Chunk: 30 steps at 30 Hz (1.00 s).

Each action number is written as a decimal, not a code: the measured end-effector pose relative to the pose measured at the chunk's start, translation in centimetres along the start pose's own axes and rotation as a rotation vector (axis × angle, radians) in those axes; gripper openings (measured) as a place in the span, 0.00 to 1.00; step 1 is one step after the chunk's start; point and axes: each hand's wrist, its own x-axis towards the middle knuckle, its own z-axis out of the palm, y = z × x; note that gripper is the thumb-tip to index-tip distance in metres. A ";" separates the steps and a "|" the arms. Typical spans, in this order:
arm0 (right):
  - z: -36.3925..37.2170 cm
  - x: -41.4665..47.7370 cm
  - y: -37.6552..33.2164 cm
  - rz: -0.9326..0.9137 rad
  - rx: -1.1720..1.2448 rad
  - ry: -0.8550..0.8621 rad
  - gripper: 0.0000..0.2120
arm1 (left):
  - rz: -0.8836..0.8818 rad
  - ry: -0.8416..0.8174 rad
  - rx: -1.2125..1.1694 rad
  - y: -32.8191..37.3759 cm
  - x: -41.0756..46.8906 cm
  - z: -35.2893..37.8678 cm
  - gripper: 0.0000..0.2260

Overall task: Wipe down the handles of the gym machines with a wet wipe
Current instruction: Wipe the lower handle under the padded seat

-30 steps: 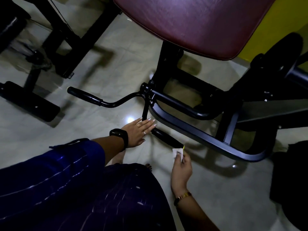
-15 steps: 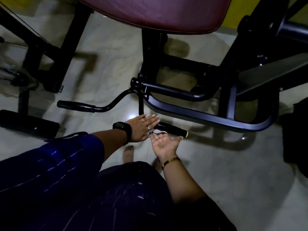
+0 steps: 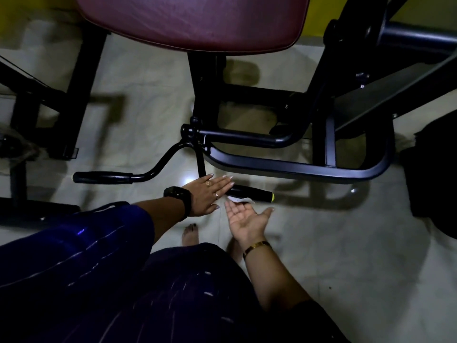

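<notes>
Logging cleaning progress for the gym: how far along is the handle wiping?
Done: nothing shows as finished; a wiped grip would look no different. In hand: the right hand carries the wipe on its fingers just under the yellow-tipped handle, while the left hand rests flat on its inner end. Left: the other handle, out to the left, has no hand on it.

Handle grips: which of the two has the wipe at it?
The nearer grip with the yellow end cap: the white wipe sits by it at the right hand's fingertips. The plain black grip lies untouched.
</notes>
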 end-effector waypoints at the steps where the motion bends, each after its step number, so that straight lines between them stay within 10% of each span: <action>1: 0.3 0.1 0.3 0.011 -0.014 -0.004 0.47 | 0.006 0.000 0.004 0.0 0.1 -0.2 0.32; 30: -3.7 -0.2 -3.7 -0.612 -0.891 0.113 0.25 | 0.107 -0.025 0.119 6.2 4.2 -3.5 0.32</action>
